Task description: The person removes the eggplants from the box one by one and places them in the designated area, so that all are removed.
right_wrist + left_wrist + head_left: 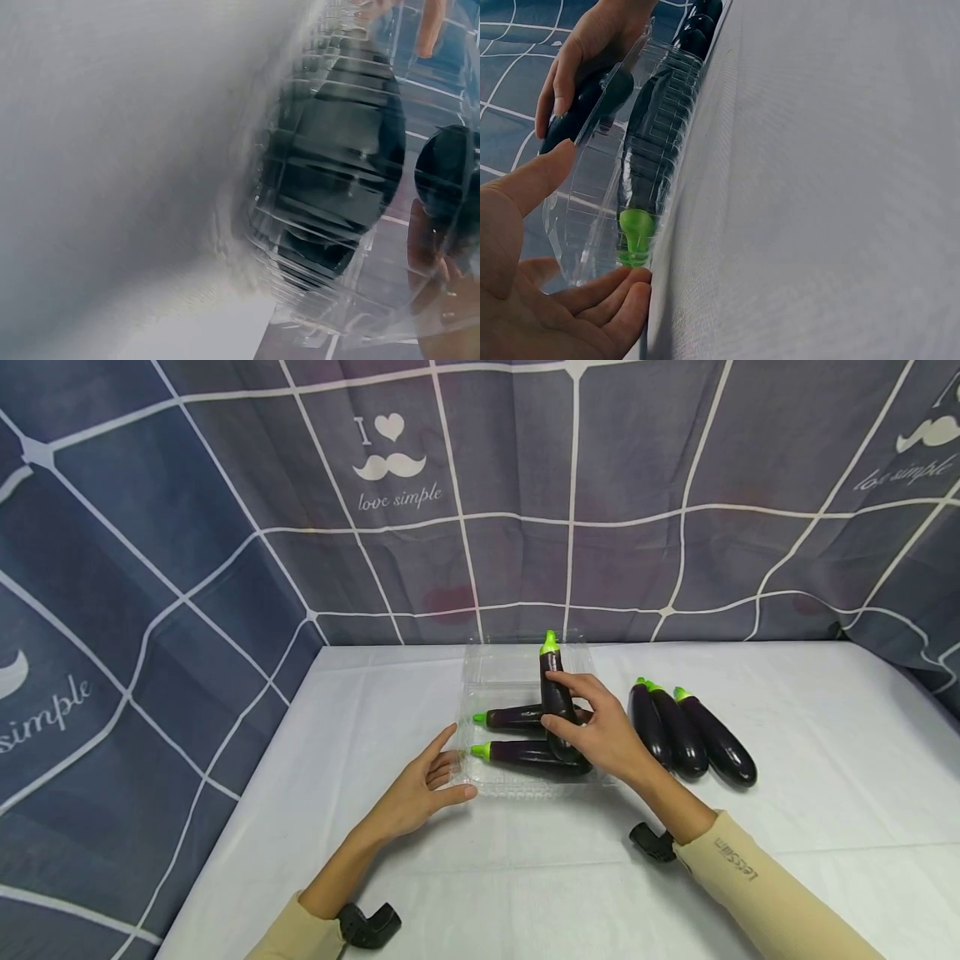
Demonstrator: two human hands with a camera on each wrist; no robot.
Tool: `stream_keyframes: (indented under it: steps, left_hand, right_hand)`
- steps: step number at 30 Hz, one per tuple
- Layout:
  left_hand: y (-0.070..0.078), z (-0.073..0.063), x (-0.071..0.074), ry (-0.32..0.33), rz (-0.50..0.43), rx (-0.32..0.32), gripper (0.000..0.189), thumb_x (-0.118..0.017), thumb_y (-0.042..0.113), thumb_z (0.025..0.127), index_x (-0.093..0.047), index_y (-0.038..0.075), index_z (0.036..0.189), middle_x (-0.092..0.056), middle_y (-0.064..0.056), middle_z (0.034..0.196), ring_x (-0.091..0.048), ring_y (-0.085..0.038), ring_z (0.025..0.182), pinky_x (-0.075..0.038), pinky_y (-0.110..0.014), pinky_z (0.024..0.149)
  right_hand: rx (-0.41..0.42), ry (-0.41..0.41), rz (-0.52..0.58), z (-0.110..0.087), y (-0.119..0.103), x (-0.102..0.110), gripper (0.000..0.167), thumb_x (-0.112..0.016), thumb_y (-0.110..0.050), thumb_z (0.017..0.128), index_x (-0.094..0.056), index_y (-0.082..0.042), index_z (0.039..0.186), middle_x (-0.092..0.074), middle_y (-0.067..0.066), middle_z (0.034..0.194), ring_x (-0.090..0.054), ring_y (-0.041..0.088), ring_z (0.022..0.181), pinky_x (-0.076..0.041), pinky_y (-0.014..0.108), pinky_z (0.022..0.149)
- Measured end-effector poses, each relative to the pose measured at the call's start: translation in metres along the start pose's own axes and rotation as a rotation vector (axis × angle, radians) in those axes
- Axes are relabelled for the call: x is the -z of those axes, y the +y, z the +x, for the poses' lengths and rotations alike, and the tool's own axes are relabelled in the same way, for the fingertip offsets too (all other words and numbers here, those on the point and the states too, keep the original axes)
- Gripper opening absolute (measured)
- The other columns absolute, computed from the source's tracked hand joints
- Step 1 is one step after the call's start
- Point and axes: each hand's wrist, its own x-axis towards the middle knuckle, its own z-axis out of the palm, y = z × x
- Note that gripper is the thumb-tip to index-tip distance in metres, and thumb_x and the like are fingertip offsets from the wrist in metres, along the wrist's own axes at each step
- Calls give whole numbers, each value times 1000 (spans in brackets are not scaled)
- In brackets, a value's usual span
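A clear plastic container [498, 782] with its lid [498, 664] folded back lies on the white cloth. Inside, two dark eggplants [513, 717] [525, 755] lie side by side, green stems pointing left. Above them my right hand [603, 731] holds a third eggplant [553, 689] between thumb and fingers, its stem toward the back. In the left wrist view this held eggplant [577, 112] is seen partly through the container's wall. My left hand [416, 789] is at the container's left side, fingers extended and thumb apart, fingertips at its edge. The right wrist view shows the container's eggplant [337, 157] through ribbed plastic.
Three more eggplants [678, 731] lie close together on the cloth, right of the container. A dark grey curtain [510, 560] with white lines hangs behind and along the left. Black devices [654, 842] [369, 927] are worn at both wrists.
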Motion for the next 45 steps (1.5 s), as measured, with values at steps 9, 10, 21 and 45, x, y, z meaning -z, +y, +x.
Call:
stream_keyframes:
  steps: [9,10,21,45]
  left_hand:
    - [-1,-2,-2,-1,10,-1,95,-78,24,88,-16,25,160,-37,-20,151,-35,-31,140,-33,-36,114]
    - [-1,-2,-3,-1,11,-1,95,-78,24,88,-16,26,160,-37,-20,151,-35,-31,140,-33,-36,114]
    - [-1,-5,-6,7,16,-3,96,-78,24,88,-16,23,160,-40,-19,149,-35,-31,140,-33,-37,114]
    - [3,-12,-12,18,19,-4,97,-78,24,87,-15,20,160,-40,-20,149,-36,-31,140,-33,-37,114]
  right_hand:
    - [-19,-25,-57,-9,-9,15,57,-75,-17,90,-53,-14,143,-51,8,135,-48,28,118,-51,50,93]
    - [-19,-28,-68,-11,-10,18,57,-74,-17,91,-53,-14,143,-51,9,136,-47,29,119,-51,50,93]
    - [-19,1,-196,-32,-9,47,57,-77,-19,89,-55,-16,141,-54,5,132,-48,25,112,-48,28,78]
    - [-101,59,-346,-85,1,129,58,-75,-16,90,-53,-7,143,-50,12,131,-44,1,106,-43,3,78]
